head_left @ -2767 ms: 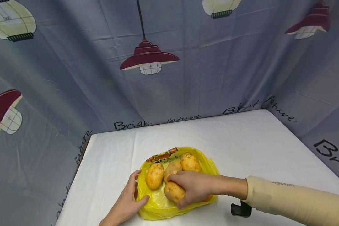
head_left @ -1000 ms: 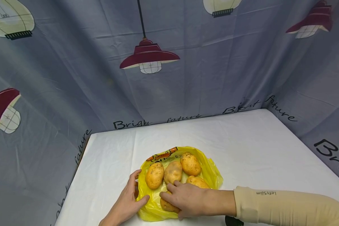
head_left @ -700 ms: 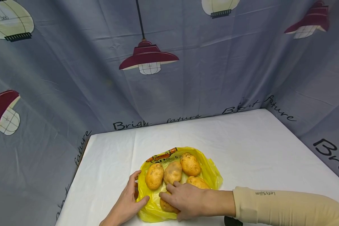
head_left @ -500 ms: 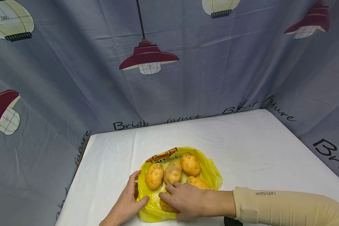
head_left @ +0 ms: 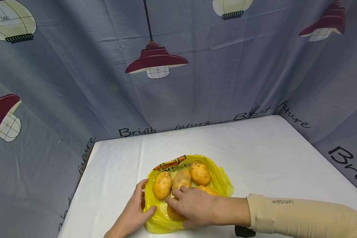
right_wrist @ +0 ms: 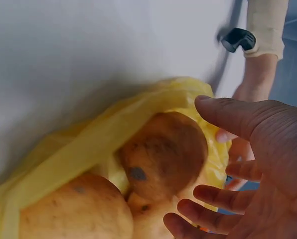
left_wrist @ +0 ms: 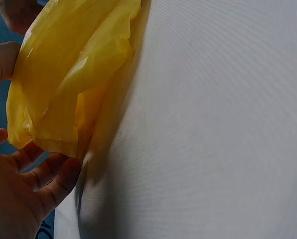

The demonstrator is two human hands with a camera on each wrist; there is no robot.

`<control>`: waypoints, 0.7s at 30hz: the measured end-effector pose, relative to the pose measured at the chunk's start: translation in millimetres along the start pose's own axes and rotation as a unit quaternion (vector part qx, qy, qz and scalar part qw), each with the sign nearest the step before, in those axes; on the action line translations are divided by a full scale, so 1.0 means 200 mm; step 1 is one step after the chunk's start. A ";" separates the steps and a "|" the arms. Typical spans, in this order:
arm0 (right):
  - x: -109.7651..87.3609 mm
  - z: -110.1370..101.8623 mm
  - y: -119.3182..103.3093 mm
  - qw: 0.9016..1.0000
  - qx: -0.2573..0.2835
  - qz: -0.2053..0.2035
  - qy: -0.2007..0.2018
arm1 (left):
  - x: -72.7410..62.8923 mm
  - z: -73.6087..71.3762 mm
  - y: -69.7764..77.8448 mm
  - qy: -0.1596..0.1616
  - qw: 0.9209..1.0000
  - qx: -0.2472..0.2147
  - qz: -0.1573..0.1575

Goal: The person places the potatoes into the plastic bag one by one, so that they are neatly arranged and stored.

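Note:
A yellow plastic bag (head_left: 160,223) lies spread on the table with several potatoes in it, among them one at the left (head_left: 162,185), one at the back (head_left: 200,173) and a potato (head_left: 174,214) at the near side. My left hand (head_left: 134,207) holds the bag's left side, thumb at the near rim and fingers along the outside; the bag's side (left_wrist: 69,74) sits between them in the left wrist view. Over the near potato hovers my right hand (head_left: 196,205). In the right wrist view its fingers are spread, apart from a dark-lit potato (right_wrist: 164,154).
A white cloth (head_left: 116,165) covers the table. Grey curtains (head_left: 226,72) with printed lamps and lettering hang behind and at both sides. A beige sleeve (head_left: 300,211) covers the right forearm, and a black device (head_left: 244,231) shows under that wrist.
The right hand gripped a potato, brought it to the bag's near side and has let go, rising slightly with fingers spreading. Another potato at the right came into sight. The left hand stayed put.

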State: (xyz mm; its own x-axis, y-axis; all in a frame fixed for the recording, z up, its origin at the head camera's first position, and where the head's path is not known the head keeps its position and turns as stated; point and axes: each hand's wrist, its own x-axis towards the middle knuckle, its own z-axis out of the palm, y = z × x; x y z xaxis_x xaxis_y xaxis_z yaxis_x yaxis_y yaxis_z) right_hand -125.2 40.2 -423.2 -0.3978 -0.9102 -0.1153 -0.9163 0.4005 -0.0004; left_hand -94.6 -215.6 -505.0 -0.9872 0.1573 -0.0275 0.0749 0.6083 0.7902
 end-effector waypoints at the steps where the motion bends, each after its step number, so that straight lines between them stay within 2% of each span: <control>1: 0.00 -0.01 0.00 1.000 -0.001 0.001 0.004 | 0.00 0.00 0.00 0.000 1.000 0.002 0.003; 7: 0.00 -0.07 0.03 0.999 -0.009 0.016 0.041 | 0.01 -0.01 0.00 0.000 1.000 0.005 0.008; 14: 0.00 -0.18 0.08 0.998 0.017 0.057 0.037 | 0.01 -0.03 0.00 -0.001 1.000 0.008 0.003; 18: -0.02 -0.25 0.13 0.992 0.035 0.091 0.083 | 0.03 -0.08 0.02 0.006 1.000 0.027 -0.007; 21: -0.04 -0.30 0.18 0.986 0.046 0.110 0.117 | 0.04 -0.13 0.04 0.016 0.998 0.057 0.001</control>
State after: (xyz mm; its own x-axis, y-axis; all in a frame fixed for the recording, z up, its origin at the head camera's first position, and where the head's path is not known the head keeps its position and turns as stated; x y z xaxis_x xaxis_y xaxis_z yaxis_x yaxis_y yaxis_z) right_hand -157.8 56.4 -363.6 -0.5970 -0.7949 0.1087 -0.8022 0.5897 -0.0932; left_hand -104.5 -229.2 -483.5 -0.9910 0.1341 -0.0043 0.0905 0.6922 0.7160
